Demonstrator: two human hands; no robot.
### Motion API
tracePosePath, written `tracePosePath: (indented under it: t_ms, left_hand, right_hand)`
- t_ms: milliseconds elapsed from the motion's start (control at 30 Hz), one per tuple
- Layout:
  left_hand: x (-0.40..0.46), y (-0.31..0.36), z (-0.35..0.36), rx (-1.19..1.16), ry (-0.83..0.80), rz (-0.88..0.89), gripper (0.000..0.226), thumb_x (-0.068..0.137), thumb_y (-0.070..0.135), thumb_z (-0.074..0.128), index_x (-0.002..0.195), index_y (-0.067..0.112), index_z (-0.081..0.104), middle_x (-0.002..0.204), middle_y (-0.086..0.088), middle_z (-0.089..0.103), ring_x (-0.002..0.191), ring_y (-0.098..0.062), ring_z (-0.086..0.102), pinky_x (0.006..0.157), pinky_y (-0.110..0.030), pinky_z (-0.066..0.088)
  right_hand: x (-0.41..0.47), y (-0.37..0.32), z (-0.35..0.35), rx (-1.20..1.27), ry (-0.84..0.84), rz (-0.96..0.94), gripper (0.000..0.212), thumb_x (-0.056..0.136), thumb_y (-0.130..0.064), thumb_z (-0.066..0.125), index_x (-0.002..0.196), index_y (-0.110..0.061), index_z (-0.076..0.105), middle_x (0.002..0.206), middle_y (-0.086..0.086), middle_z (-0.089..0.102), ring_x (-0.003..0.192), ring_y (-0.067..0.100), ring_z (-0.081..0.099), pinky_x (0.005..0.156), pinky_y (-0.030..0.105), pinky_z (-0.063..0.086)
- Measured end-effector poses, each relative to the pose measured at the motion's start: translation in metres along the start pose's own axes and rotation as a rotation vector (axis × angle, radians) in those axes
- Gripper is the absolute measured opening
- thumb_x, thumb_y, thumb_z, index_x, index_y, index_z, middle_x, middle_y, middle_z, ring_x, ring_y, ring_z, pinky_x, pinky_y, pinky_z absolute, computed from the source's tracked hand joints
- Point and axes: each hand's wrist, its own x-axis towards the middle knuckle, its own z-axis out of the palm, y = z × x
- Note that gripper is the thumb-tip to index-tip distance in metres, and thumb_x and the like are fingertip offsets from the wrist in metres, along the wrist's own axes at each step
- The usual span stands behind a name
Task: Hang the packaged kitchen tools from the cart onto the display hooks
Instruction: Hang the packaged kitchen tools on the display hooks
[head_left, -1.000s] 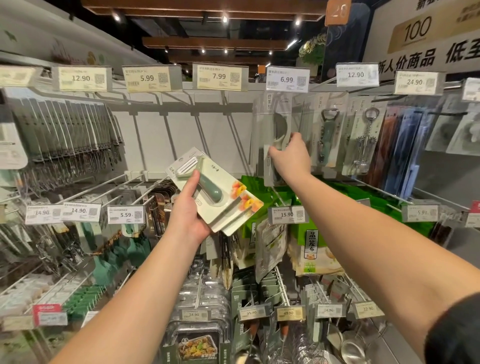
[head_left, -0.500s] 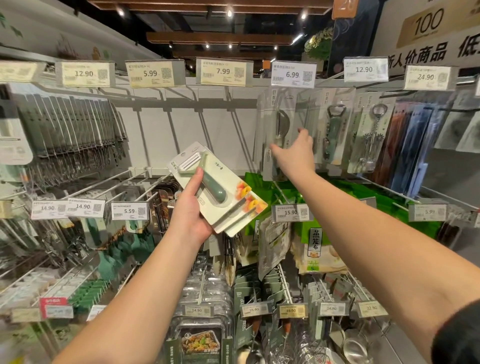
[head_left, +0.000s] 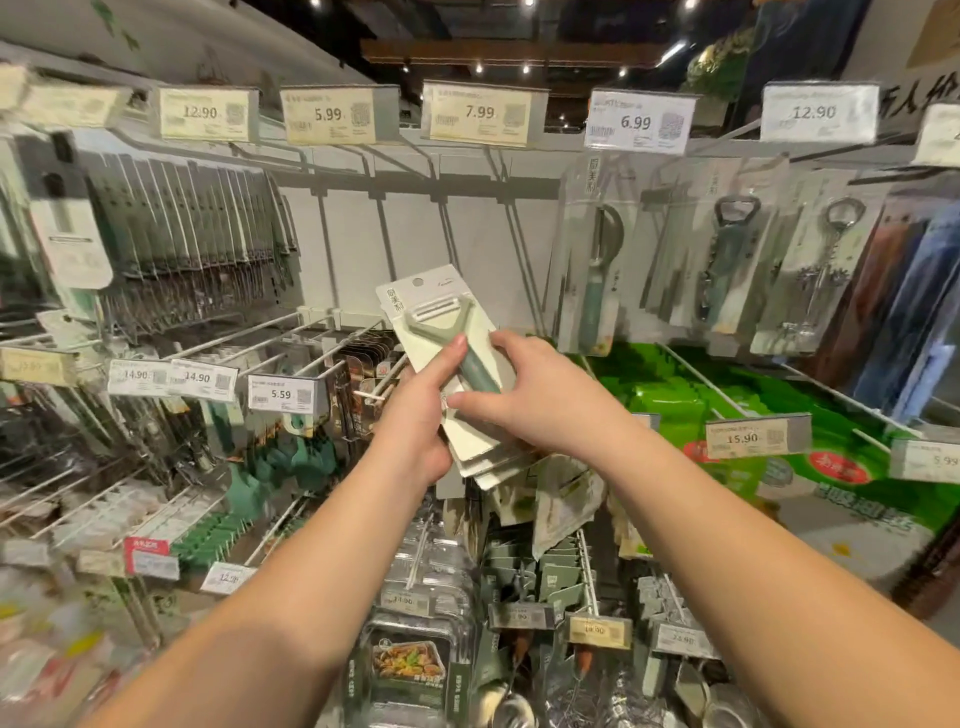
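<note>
We are holding a stack of peeler packs (head_left: 441, 332) before the hooks (head_left: 511, 228), long axis tilting up-left, hang-hole uppermost; our left hand (head_left: 421, 415) is gripping underneath, right hand (head_left: 530, 389) pinching the top pack.

A small stack of carded peelers (head_left: 447, 364) sits mid-scene, tilted with its hang-hole end up and leaning left, held in front of the white back panel. The top card is pale cream with a round hang hole, printed characters at its upper left corner, and a Y-shaped peeler with a pale head and dark green handle. Far right, a packaged green-handled peeler (head_left: 597, 280) hangs upright from a display hook (head_left: 524, 249).
</note>
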Motion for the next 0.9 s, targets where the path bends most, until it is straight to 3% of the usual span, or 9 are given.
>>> tracePosePath:
  t_ms: [133,200,333,433,533,667,867,900]
  left_hand:
    - [0.004,-0.002,-0.001,-0.062,-0.009,0.009,0.048,0.094,0.048,0.060,0.131,0.016,0.065,0.122,-0.016,0.071,0.108,-0.038,0.070,0.092,-0.056,0.055]
    - [0.008,-0.001,-0.004,-0.097,-0.034,0.022,0.057,0.099,0.057,0.045,0.133,0.015,0.063,0.124,-0.017,0.070,0.113,-0.036,0.068,0.094,-0.051,0.054]
    - [0.013,-0.001,-0.011,-0.102,-0.042,-0.021,0.065,0.095,0.064,0.044,0.137,0.018,0.060,0.130,-0.018,0.066,0.118,-0.042,0.064,0.104,-0.067,0.042]
    - [0.017,0.003,-0.021,-0.087,0.009,0.002,0.066,0.088,0.060,0.056,0.140,0.020,0.057,0.131,-0.019,0.066,0.118,-0.044,0.063,0.102,-0.071,0.041]
    - [0.022,0.011,-0.035,-0.078,0.052,0.049,0.055,0.093,0.046,0.063,0.141,0.020,0.053,0.127,-0.019,0.068,0.113,-0.044,0.066,0.094,-0.072,0.047]
    - [0.025,0.024,-0.050,-0.013,0.033,0.096,0.038,0.097,0.022,0.065,0.134,0.015,0.056,0.117,-0.019,0.072,0.105,-0.042,0.070,0.089,-0.070,0.051]
    - [0.027,0.064,-0.086,0.094,0.048,0.175,0.027,0.096,0.015,0.066,0.121,0.017,0.057,0.105,-0.010,0.077,0.095,-0.031,0.075,0.079,-0.052,0.061]
    - [0.029,0.071,-0.093,0.082,0.039,0.185,0.025,0.096,0.014,0.066,0.119,0.017,0.057,0.103,-0.009,0.078,0.094,-0.030,0.075,0.078,-0.050,0.062]
  right_hand:
    - [0.012,0.008,0.006,0.037,-0.032,0.013,0.080,0.085,-0.045,0.067,0.153,-0.022,0.033,0.148,0.004,0.045,0.129,0.021,0.049,0.099,0.031,0.041]
    - [0.020,0.013,0.005,0.107,-0.010,0.026,0.075,0.085,-0.042,0.067,0.151,-0.022,0.037,0.146,0.001,0.050,0.122,0.018,0.054,0.091,0.028,0.044]
    - [0.029,0.017,0.011,0.323,-0.006,0.098,0.076,0.087,-0.041,0.066,0.153,-0.022,0.034,0.143,-0.003,0.053,0.112,0.015,0.061,0.088,0.029,0.051]
    - [0.033,0.011,0.022,0.355,0.018,0.105,0.081,0.083,-0.043,0.067,0.153,-0.024,0.032,0.142,-0.002,0.054,0.111,0.018,0.064,0.089,0.040,0.058]
    - [0.038,0.001,0.031,0.432,0.053,0.136,0.079,0.083,-0.042,0.068,0.152,-0.026,0.033,0.136,-0.005,0.057,0.103,0.015,0.067,0.083,0.040,0.061]
    - [0.046,-0.011,0.044,0.455,0.141,0.182,0.082,0.083,-0.042,0.068,0.154,-0.026,0.030,0.146,-0.004,0.050,0.119,0.016,0.059,0.099,0.036,0.052]
    - [0.053,-0.039,0.066,0.501,0.242,0.250,0.080,0.081,-0.035,0.069,0.151,-0.031,0.030,0.149,-0.005,0.043,0.106,0.014,0.063,0.088,0.035,0.055]
    - [0.054,-0.044,0.070,0.501,0.268,0.252,0.079,0.082,-0.033,0.068,0.151,-0.031,0.029,0.151,-0.006,0.040,0.103,0.009,0.061,0.084,0.030,0.053]
